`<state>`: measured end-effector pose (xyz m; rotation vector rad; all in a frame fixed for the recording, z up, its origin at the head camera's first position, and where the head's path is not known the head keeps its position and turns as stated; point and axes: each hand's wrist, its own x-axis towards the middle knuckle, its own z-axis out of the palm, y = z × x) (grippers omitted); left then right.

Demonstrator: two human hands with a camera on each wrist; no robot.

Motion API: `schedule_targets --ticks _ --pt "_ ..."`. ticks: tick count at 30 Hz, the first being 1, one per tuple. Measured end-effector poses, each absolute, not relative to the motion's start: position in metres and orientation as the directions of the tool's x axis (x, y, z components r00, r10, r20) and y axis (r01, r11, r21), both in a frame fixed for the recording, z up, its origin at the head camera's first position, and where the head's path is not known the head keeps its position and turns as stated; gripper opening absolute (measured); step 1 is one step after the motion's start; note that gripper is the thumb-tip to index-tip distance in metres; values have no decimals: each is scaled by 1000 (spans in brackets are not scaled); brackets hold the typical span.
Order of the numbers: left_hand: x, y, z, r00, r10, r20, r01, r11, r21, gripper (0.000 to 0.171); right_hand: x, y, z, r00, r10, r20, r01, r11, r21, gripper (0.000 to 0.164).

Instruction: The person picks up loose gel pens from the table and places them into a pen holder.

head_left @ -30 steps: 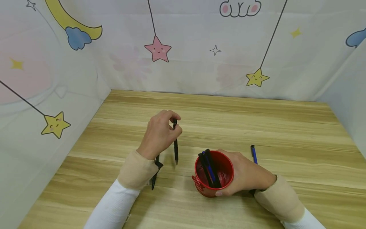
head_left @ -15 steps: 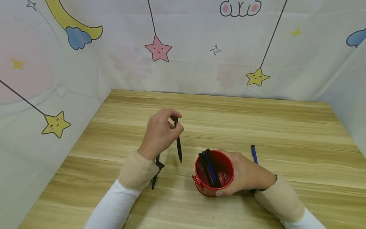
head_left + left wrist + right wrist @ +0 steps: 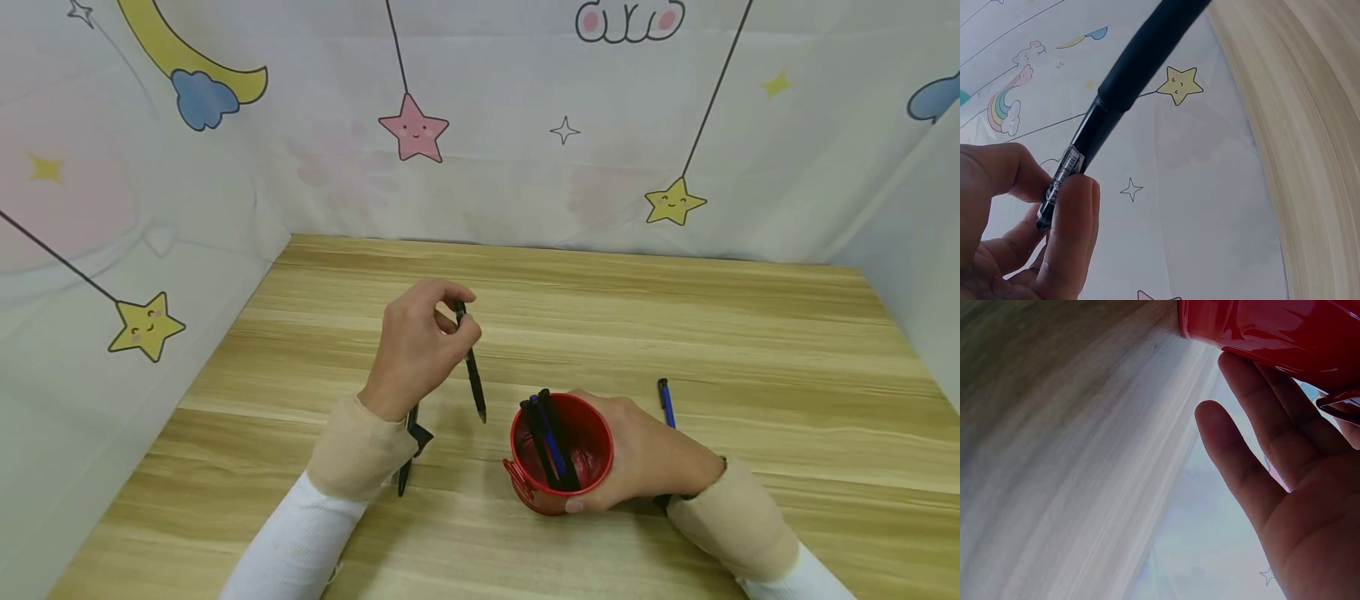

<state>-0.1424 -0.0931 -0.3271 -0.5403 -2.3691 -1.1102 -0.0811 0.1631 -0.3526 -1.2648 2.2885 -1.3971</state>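
Observation:
My left hand [image 3: 420,350] pinches a black pen [image 3: 476,383] near its upper end, and the pen's tip points down above the table. In the left wrist view the same pen [image 3: 1129,72] shows a label near the pinching fingers. Farther right, my right hand [image 3: 630,454] grips a red bucket-shaped cup [image 3: 521,496] from its right side. Inside the cup lean black pens and a blue pen [image 3: 551,442]. From the right wrist, the cup [image 3: 1285,337] looks glossy, with the fingers [image 3: 1272,425] against its side.
Under the left wrist lies another black pen [image 3: 405,477], partly hidden by the cuff. A blue pen [image 3: 667,404] rests beyond the right forearm, its near end hidden. A printed cloth [image 3: 510,183] walls off the back and sides of the wooden table [image 3: 750,333].
The left hand has risen slightly, and the pen's tip has swung to the right, toward the cup. My right hand and the cup have stayed in place.

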Motion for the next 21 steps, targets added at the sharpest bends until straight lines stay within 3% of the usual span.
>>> schedule_targets --ticks 21 --pt "-143 -87 -316 -794 109 598 561 510 652 20 -89 169 -349 -604 -749 273 -582 181 -792 75"
